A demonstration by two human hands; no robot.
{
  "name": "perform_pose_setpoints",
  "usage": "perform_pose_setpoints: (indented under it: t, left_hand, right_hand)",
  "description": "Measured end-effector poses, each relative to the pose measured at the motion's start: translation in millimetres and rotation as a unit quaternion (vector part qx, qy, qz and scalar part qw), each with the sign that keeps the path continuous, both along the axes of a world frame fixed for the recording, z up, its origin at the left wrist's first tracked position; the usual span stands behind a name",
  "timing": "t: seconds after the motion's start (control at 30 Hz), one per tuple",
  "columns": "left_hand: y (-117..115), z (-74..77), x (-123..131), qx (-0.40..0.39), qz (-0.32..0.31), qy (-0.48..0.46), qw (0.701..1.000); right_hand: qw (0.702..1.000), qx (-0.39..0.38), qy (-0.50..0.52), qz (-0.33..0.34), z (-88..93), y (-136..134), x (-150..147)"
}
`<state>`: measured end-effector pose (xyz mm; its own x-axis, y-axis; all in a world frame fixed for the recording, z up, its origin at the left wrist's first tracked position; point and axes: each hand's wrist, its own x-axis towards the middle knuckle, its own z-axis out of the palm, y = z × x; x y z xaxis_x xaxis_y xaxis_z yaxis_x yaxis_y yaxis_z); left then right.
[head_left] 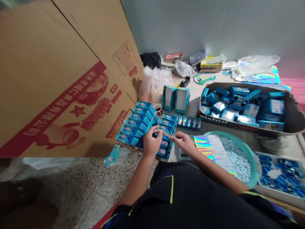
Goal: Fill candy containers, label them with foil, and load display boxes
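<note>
1. The right hand [185, 142] is pinching one end of a pale strip [166, 134].
2. The left hand [152, 141] is curling at its other end; whether its fingers are gripping, I cannot tell.
3. The strip is spanning the gap between the hands, above blue boxes [170, 117].
4. A shiny sheet [204, 145] is lying partly over a basin [255, 175].

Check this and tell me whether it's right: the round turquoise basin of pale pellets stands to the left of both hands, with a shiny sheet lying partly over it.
Wrong side: the head view shows the turquoise basin to the right of the left hand and right hand. The rest stands.
</note>
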<state>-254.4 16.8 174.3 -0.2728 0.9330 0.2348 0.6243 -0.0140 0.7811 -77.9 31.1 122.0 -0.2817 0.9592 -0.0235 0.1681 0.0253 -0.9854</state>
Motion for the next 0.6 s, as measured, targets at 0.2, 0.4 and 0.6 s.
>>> perform_pose_setpoints:
  t: [0.2,0.4,0.6]
  left_hand:
    - [2,-6.4,-6,0.025,-0.043,0.035,0.998]
    - [-2,-8.2,-8,0.021,-0.036,0.064,0.997]
    - [0,-13.1,-7,0.014,-0.039,0.092,0.995]
  right_hand:
    - [1.000,-0.020,0.011,-0.012,-10.0,2,-16]
    - [0.999,-0.043,0.015,0.010,-11.1,0,-15]
    - [0.996,-0.056,0.071,-0.010,-20.0,-3,-13]
